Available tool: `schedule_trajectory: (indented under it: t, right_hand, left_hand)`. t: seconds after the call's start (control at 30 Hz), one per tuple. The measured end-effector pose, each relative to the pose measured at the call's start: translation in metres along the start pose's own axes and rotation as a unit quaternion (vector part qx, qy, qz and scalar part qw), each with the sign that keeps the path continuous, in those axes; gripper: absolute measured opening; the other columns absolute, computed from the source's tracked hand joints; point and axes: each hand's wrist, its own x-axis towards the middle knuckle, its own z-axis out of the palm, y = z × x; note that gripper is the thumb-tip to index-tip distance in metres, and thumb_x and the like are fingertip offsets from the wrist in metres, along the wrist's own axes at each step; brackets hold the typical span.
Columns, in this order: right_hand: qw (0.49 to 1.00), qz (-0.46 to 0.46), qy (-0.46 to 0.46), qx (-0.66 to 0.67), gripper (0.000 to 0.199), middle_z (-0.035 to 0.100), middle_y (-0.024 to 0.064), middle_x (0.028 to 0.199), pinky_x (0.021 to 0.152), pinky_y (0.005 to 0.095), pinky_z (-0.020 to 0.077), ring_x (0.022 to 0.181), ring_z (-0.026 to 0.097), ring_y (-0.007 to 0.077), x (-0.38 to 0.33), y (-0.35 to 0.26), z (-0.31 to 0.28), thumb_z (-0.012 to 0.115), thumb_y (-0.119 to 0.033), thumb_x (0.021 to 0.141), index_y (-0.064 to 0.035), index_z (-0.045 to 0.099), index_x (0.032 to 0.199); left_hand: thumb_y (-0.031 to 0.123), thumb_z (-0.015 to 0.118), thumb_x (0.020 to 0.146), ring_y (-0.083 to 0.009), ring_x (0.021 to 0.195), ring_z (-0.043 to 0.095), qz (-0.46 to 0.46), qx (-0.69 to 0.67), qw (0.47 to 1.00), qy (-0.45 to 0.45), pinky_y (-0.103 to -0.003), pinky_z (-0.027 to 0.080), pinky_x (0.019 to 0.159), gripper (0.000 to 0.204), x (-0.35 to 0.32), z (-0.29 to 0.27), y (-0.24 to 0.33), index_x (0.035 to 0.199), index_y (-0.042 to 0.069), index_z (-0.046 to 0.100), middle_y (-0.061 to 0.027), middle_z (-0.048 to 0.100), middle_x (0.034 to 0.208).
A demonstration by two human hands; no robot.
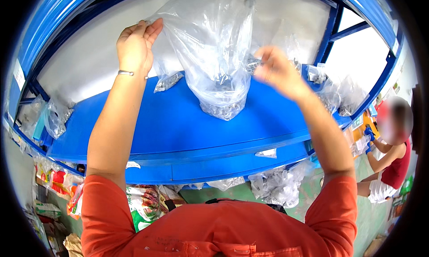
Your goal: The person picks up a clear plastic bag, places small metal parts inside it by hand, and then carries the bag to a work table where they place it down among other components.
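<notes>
A large clear plastic bag (210, 46) stands on the blue shelf (170, 127), with small dark metal parts heaped at its bottom. My left hand (136, 44) pinches the bag's upper left edge and holds it up. My right hand (279, 71), blurred, is at the bag's right side, and its fingers seem to pinch a small packet of parts; the grip is not sharp enough to tell.
Small clear bags of parts (167, 81) lie on the shelf, more at the left end (53, 118) and right end (333, 93). Below hang further bags (277, 185) and coloured sacks (147, 203). A person in red (395, 163) sits at the right on the floor.
</notes>
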Motion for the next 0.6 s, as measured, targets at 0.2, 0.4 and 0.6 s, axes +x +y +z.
schedule_trajectory:
  t: [0.2,0.4,0.6]
  right_hand:
    - [0.983,0.067,-0.098,-0.141,0.066,0.034,0.0170,0.123,0.085,0.0378,0.0451,0.101,0.050,0.0338,-0.035,-0.017,0.050,0.074,-0.019,0.065,-0.0187,0.038,0.120]
    - [0.971,0.043,-0.068,-0.223,0.054,0.041,0.0185,0.119,0.079,0.0390,0.0470,0.095,0.053,0.0343,-0.046,-0.015,0.061,0.071,-0.022,0.068,-0.0128,0.045,0.114]
    - [0.982,0.116,0.092,-0.114,0.033,0.058,0.0124,0.054,0.051,0.0336,0.0468,0.052,0.059,0.0257,-0.007,0.023,0.062,0.057,-0.027,0.082,-0.0024,0.059,0.060]
  left_hand:
    - [0.003,0.025,0.091,-0.0282,0.099,0.054,-0.088,-0.301,0.936,0.158,-0.042,0.041,0.092,0.027,0.052,-0.070,0.001,0.115,-0.009,0.032,-0.0215,0.048,0.108]
    - [0.006,0.019,0.092,-0.0229,0.115,0.042,-0.099,-0.358,0.885,0.280,-0.039,0.036,0.097,0.038,0.016,-0.188,-0.025,0.127,-0.007,0.026,-0.0162,0.045,0.122]
    - [0.003,0.026,0.089,-0.0250,0.105,0.050,-0.150,-0.214,0.886,0.383,-0.039,0.040,0.093,0.033,-0.078,-0.362,-0.035,0.117,-0.012,0.036,-0.0176,0.046,0.120]
